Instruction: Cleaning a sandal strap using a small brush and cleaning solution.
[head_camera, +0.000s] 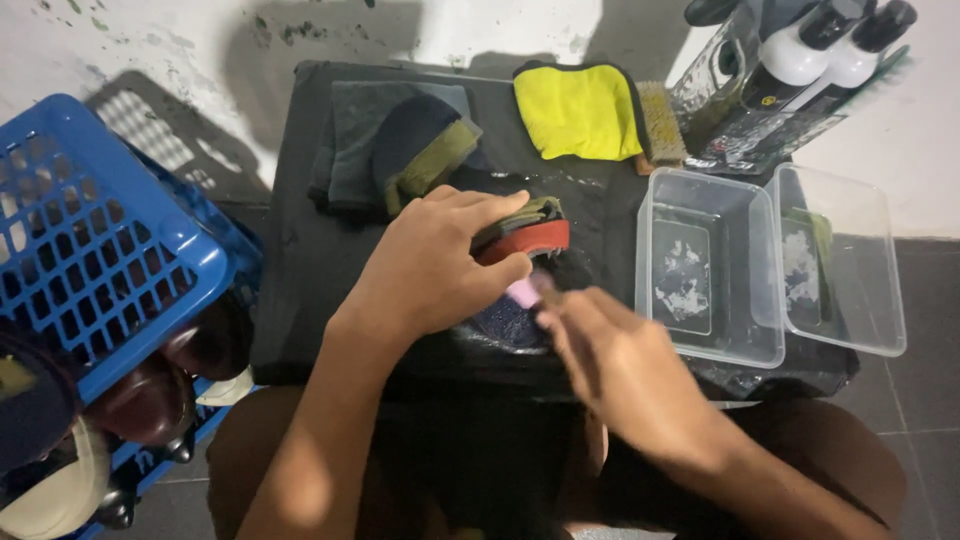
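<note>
Pressing down on a dark shoe (520, 225) with a red sole edge, the left hand (430, 265) is clasping it atop the black mat (300, 260). The right hand (610, 355), blurred, is pinching a small pink brush (524, 292) against it, just beside two clear tubs (710, 270).

Left arm: comes up from the bottom left, forearm bare, bent a little at the wrist.
Left hand (430, 262): palm down, fingers pointing to the right and curled down, thumb low at the near side; the hand is closed in a grip.
Right arm: comes from the bottom right and goes up to the left.
Right hand (610, 350): blurred, back of the hand up, fingers closed and pointing toward the left hand, almost touching it.
</note>
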